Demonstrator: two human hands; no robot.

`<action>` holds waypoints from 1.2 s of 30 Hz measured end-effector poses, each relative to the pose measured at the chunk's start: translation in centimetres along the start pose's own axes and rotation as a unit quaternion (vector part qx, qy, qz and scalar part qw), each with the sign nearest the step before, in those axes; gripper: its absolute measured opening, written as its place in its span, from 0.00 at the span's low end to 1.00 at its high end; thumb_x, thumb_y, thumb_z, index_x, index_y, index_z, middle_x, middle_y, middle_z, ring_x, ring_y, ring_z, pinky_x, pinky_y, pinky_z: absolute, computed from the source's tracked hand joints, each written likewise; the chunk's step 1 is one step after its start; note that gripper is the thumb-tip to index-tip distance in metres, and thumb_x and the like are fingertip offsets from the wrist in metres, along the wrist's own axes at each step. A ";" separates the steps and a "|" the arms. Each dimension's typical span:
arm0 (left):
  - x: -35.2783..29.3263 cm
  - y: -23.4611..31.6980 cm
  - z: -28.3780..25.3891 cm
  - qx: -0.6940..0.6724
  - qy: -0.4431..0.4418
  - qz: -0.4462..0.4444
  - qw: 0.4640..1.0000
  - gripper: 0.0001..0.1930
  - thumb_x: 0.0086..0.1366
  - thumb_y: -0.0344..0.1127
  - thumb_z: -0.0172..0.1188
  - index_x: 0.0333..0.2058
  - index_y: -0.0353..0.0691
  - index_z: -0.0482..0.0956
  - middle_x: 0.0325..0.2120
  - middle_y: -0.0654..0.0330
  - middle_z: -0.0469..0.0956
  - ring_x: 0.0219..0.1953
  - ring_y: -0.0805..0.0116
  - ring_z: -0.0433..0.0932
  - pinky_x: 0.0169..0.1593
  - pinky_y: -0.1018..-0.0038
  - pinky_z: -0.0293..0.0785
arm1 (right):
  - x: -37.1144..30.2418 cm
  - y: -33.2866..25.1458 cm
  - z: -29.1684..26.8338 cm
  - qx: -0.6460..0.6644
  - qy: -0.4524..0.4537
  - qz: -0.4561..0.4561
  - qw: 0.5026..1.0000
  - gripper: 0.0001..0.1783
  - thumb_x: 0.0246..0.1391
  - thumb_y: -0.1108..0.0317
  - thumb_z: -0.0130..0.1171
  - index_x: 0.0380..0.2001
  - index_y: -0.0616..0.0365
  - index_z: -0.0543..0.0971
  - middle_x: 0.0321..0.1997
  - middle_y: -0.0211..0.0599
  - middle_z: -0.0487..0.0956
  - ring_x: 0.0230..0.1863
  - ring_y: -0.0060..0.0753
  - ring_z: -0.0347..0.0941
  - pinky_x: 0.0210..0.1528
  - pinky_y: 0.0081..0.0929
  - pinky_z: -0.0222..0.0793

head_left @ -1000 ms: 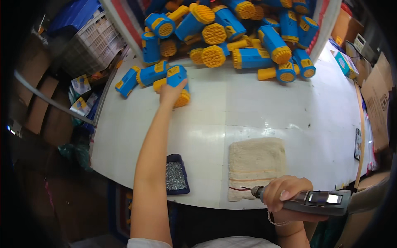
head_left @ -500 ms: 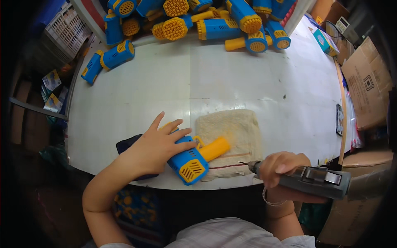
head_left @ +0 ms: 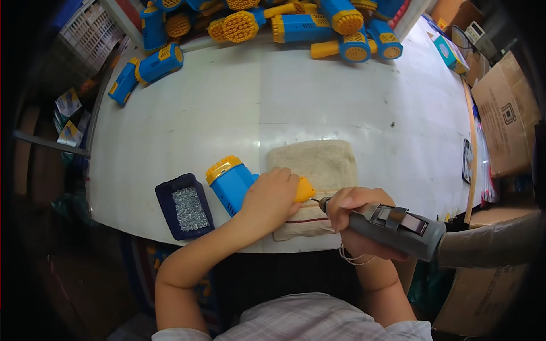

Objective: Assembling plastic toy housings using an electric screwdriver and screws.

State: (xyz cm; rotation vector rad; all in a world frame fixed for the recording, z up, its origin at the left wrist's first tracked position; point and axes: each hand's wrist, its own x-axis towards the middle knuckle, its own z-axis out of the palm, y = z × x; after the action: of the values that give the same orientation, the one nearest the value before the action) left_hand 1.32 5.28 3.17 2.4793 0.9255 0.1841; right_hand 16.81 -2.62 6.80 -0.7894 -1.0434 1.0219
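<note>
My left hand [head_left: 272,196] is closed round the yellow handle of a blue-and-yellow toy bubble gun [head_left: 229,183], its studded yellow muzzle facing away to the left. The handle's end lies over a folded beige towel [head_left: 315,156]. In my right hand [head_left: 357,216] is a grey electric screwdriver [head_left: 395,230], gripped near its front. Its thin bit points left and meets, or nearly meets, the handle's end; a gap cannot be made out. Left of the bubble gun, a dark blue tray [head_left: 165,200] holds many small silver screws [head_left: 190,209].
More toy bubble guns [head_left: 307,28] are heaped along the table's far side, with a pair of blue-and-yellow pieces [head_left: 142,71] at far left. A phone [head_left: 467,161] lies by the right edge. Cardboard boxes [head_left: 506,116] stand beyond it; a white crate [head_left: 91,34] is at upper left.
My left hand has shifted right from the gun's body to its handle, and the gun has turned. The screwdriver has moved left to the handle's end. The screw tray is now uncovered.
</note>
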 end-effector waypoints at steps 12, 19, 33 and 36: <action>-0.1 0.0 0.1 -0.001 0.006 -0.002 1.000 0.18 0.44 0.37 0.63 0.31 0.36 0.69 0.31 0.55 0.68 0.37 0.57 0.69 0.38 0.67 0.67 | 0.8 2.0 0.2 0.128 -0.003 -0.008 0.992 0.33 0.39 0.39 0.60 0.26 0.64 0.71 0.17 0.37 0.70 0.19 0.28 0.66 0.27 0.20 0.63; -0.8 -0.1 0.3 0.050 0.008 -0.013 0.999 0.19 0.44 0.38 0.63 0.34 0.37 0.70 0.30 0.55 0.68 0.36 0.58 0.69 0.39 0.66 0.65 | 0.6 1.9 0.5 0.105 0.048 -0.091 0.989 0.66 0.22 0.14 0.31 0.48 0.68 0.65 0.13 0.29 0.65 0.14 0.23 0.60 0.16 0.19 0.57; -19.7 -3.5 -9.9 0.133 0.124 -0.287 0.940 0.21 0.50 0.28 0.60 0.45 0.35 0.70 0.34 0.50 0.72 0.36 0.52 0.71 0.41 0.65 0.67 | 1.4 -0.1 3.2 0.055 0.076 -0.077 0.993 0.59 0.31 0.16 0.27 0.42 0.66 0.68 0.08 0.26 0.61 0.08 0.19 0.57 0.10 0.16 0.54; -16.4 -6.6 -5.1 0.002 0.141 -0.248 0.958 0.11 0.55 0.28 0.55 0.38 0.35 0.72 0.32 0.52 0.71 0.36 0.54 0.71 0.38 0.66 0.68 | 1.2 -0.1 3.9 0.071 0.032 -0.072 0.994 0.57 0.31 0.16 0.28 0.39 0.65 0.68 0.08 0.26 0.62 0.08 0.20 0.57 0.10 0.17 0.54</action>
State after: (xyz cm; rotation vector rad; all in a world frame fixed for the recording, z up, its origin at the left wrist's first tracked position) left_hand -16.45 1.02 5.14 2.1706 1.6328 0.3675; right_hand 13.32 -1.33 8.52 -0.6180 -0.9482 0.9301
